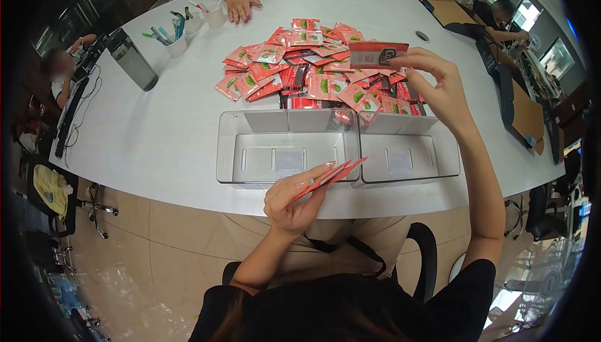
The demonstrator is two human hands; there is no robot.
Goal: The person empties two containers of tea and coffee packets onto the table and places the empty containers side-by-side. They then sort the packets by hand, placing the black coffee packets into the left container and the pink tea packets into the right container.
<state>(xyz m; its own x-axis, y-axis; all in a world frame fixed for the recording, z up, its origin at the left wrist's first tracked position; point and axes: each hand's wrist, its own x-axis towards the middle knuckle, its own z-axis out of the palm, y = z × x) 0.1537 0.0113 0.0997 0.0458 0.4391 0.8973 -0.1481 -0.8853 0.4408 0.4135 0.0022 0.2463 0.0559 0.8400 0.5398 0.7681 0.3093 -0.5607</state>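
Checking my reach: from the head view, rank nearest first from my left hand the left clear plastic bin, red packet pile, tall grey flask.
1. Left clear plastic bin, just beyond the left hand.
2. Red packet pile, mid-table behind that bin.
3. Tall grey flask, far left.

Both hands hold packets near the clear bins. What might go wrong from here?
1. The left hand pinches several thin packets by one end at the table edge; one may slip to the floor.
2. The right hand holds a single packet by its end above the pile; dropped, it would likely get lost among lookalikes.
3. The pile crowds the bins' back walls, so loose ones may slide in unsorted.
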